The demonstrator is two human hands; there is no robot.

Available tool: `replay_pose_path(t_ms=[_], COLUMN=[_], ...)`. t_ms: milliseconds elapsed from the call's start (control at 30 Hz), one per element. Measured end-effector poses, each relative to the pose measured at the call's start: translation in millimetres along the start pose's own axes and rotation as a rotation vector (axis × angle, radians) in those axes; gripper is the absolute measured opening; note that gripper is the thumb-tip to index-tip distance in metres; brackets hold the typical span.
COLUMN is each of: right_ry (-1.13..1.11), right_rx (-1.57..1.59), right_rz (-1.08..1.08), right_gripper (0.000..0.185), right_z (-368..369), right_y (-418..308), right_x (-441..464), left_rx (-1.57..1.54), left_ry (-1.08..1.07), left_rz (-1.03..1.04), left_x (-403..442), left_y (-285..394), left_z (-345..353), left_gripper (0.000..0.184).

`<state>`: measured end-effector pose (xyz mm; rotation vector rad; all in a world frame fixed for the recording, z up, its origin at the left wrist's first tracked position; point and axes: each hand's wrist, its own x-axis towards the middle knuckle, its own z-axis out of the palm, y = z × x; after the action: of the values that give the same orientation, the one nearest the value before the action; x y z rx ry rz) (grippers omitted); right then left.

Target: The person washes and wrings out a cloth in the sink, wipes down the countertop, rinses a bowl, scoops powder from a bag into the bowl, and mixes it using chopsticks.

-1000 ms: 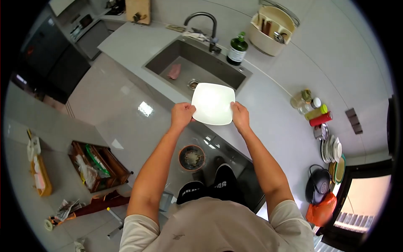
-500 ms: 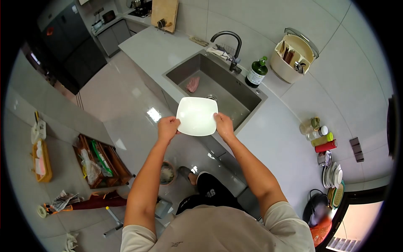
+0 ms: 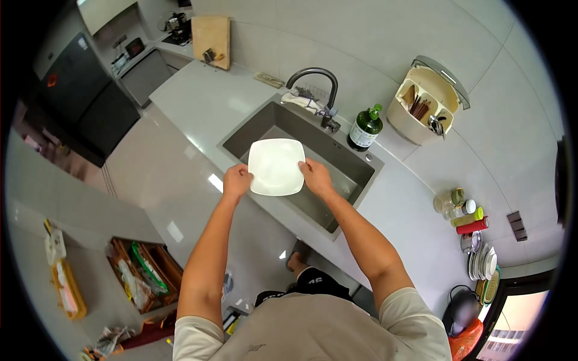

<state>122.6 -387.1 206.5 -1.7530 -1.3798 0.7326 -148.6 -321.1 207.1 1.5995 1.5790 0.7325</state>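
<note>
Head view: left hand (image 3: pixel 236 180) and right hand (image 3: pixel 316 177) grip opposite edges of white plate (image 3: pixel 276 167), near side of sink (image 3: pixel 355 165); far right, cream caddy (image 3: pixel 403 124) holds chopsticks (image 3: pixel 420 109), metal utensils (image 3: pixel 436 126).

Plate (image 3: pixel 277 167) smooth w/ glossy finish, prob. ceramic; sink (image 3: pixel 346 165) matt, board (image 3: pixel 211 37) wood.

The smooth pale-grey countertop (image 3: pixel 397 207) has one grey rectangular sink (image 3: pixel 351 174) set into it. Upon it stand a green pump bottle (image 3: pixel 365 129) beside the sink, a light wooden board (image 3: pixel 212 37) farther away, and one red cylindrical container (image 3: pixel 472 225) near the wall.
</note>
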Motion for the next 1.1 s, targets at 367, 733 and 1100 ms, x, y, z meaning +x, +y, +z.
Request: replay_pose_path(t_ms=[367, 733, 1100], right_ry=[0.233, 0.464, 0.478], right_rx=[0.026, -0.146, -0.147], right_rz=[-0.101, 0.204, 0.422], right_gripper=[0.037, 0.028, 0.025], right_z=[-2.2, 51.7, 38.2], right_y=[16.3, 77.0, 79.8], right_x=[109.7, 159.8, 171.2], left_rx=[-0.056, -0.034, -0.024], left_ry=[0.133, -0.404, -0.666], left_rz=[0.272, 0.092, 0.273], left_x=[145.7, 244.3, 290.3], left_y=[27.6, 4.4, 29.3], left_z=[55.2, 87.7, 99.6], left_gripper=[0.016, 0.015, 0.020])
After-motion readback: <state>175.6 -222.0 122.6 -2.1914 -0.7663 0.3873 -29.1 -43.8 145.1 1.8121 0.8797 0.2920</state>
